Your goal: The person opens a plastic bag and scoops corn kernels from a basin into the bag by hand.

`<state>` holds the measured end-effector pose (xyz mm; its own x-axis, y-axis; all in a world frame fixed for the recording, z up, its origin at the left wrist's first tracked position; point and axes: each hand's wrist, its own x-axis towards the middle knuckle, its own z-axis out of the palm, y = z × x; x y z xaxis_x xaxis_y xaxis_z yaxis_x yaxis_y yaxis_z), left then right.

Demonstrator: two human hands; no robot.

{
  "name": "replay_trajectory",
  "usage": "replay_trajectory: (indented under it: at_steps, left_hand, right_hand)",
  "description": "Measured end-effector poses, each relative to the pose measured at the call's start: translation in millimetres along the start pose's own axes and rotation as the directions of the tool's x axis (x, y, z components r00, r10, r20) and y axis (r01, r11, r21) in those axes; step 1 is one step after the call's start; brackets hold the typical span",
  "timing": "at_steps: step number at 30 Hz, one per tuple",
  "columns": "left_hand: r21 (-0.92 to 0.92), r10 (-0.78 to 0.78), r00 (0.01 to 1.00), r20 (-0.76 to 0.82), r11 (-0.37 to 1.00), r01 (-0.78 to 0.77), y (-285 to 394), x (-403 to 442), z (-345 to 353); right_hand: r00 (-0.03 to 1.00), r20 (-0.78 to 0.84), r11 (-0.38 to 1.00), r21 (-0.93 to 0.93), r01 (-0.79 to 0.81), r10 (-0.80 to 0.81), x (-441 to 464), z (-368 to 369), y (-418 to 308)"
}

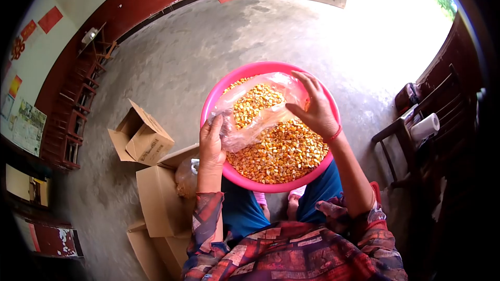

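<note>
A pink basin (229,75) full of yellow-orange corn kernels (281,156) is in front of me, above my knees. Inside it lies a clear plastic bag (245,138), its mouth spread wide, with kernels showing within. My left hand (211,144) is closed on the bag's left edge, at the basin's rim. Over the right side of the basin, my right hand (316,112) is open, thumb and fingers apart, close to the bag's right edge. Whether its fingertips touch the plastic I cannot tell. A red band circles the right wrist.
Open cardboard boxes (161,198) stand on the floor to my left, with a filled plastic bag (186,179) beside them. A wooden chair (398,135) holding a white paper roll (425,126) is at right. Dark wooden chairs (78,109) line the left wall.
</note>
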<state>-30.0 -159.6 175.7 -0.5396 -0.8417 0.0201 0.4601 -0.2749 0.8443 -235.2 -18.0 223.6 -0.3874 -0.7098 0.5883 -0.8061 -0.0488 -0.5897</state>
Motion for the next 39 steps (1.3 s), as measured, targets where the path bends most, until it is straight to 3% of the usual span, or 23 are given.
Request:
replay_trajectory:
  at_steps: [3,4,6,7,8,10,11,14,17,18,21,23,25,26,27,28,29,30,32,34,36,38,39]
  left_hand:
    - [0.029,0.004,1.0,-0.008,1.0,-0.003,-2,4,0]
    - [0.042,-0.002,1.0,-0.021,0.999,0.003,-3,7,-1]
    - [0.039,-0.015,1.0,-0.004,0.999,0.016,2,15,-2]
    - [0.032,-0.036,0.999,-0.002,0.999,0.036,6,16,-3]
    - [0.023,-0.025,0.999,-0.037,0.999,0.026,12,22,-3]
    - [0.017,-0.027,0.992,0.123,1.0,0.025,41,34,-3]
    - [0.031,0.047,0.998,-0.042,0.998,-0.045,49,38,10]
    - [0.137,0.108,0.994,0.002,0.985,-0.108,79,51,27]
    - [0.031,0.195,0.98,0.047,0.98,-0.197,85,51,45]
    - [0.051,0.128,0.99,0.056,0.99,-0.131,90,42,48]
    - [0.294,0.197,0.975,0.099,0.931,-0.218,63,32,28]
    - [0.431,0.147,0.98,0.138,0.881,-0.193,46,13,13]
    - [0.511,0.131,0.985,0.116,0.842,-0.173,22,-8,0]
    - [0.548,0.124,0.986,0.111,0.82,-0.165,12,-16,-4]
    - [0.697,0.216,0.961,0.171,0.663,-0.273,10,-27,-3]
    - [0.811,0.284,0.927,0.244,0.464,-0.356,9,-37,-2]
    - [0.821,0.244,0.947,0.211,0.482,-0.307,5,-42,1]
    - [0.846,0.338,0.894,0.295,0.343,-0.409,0,-43,1]
    - [0.869,0.354,0.884,0.304,0.277,-0.41,4,-49,5]
    - [0.869,0.38,0.883,0.275,0.295,-0.397,5,-48,7]
    - [0.871,0.384,0.889,0.248,0.314,-0.379,6,-51,7]
    - [0.884,0.305,0.935,0.18,0.367,-0.29,11,-51,8]
    - [0.883,0.305,0.936,0.178,0.37,-0.289,9,-50,8]
  right_hand:
    - [0.984,-0.006,0.983,0.025,-0.181,0.181,-9,23,22]
    - [0.971,0.024,0.962,0.135,-0.239,0.238,-8,25,22]
    - [0.913,0.202,0.788,0.462,-0.407,0.354,3,34,36]
    - [0.904,0.135,0.722,0.56,-0.407,0.405,6,31,28]
    - [0.901,0.177,0.701,0.575,-0.42,0.395,14,28,31]
    - [0.887,0.17,0.538,0.741,-0.403,0.43,30,17,14]
    - [0.881,0.223,0.505,0.75,-0.428,0.416,38,5,0]
    - [0.933,0.201,0.444,0.836,-0.322,0.298,56,-15,-22]
    - [0.963,0.133,0.579,0.777,-0.247,0.232,55,-35,-52]
    - [0.971,0.129,0.651,0.723,-0.23,0.199,52,-40,-54]
    - [0.971,0.231,0.685,0.699,-0.206,0.057,25,-42,-45]
    - [0.896,0.403,0.477,0.76,-0.441,0.188,-2,-41,-33]
    - [0.862,0.504,0.356,0.796,-0.489,0.058,-26,-42,-32]
    - [0.858,0.503,0.41,0.765,-0.497,0.101,-38,-36,-25]
    - [0.813,0.578,0.446,0.712,-0.542,0.067,-48,-32,-18]
    - [0.785,0.596,0.427,0.674,-0.602,0.167,-58,-29,-21]
    - [0.771,0.597,0.405,0.663,-0.629,0.222,-69,-23,-15]
    - [0.755,0.594,0.381,0.653,-0.654,0.277,-77,-16,-7]
    - [0.719,0.614,0.249,0.677,-0.692,0.326,-87,-13,-9]
    - [0.724,0.618,0.338,0.641,-0.689,0.305,-89,-15,-7]
    - [0.769,0.491,0.271,0.739,-0.616,0.409,-91,-10,-2]
    - [0.788,0.51,0.26,0.755,-0.602,0.345,-89,-14,-7]
    - [0.79,0.448,0.188,0.809,-0.557,0.418,-88,-14,-11]
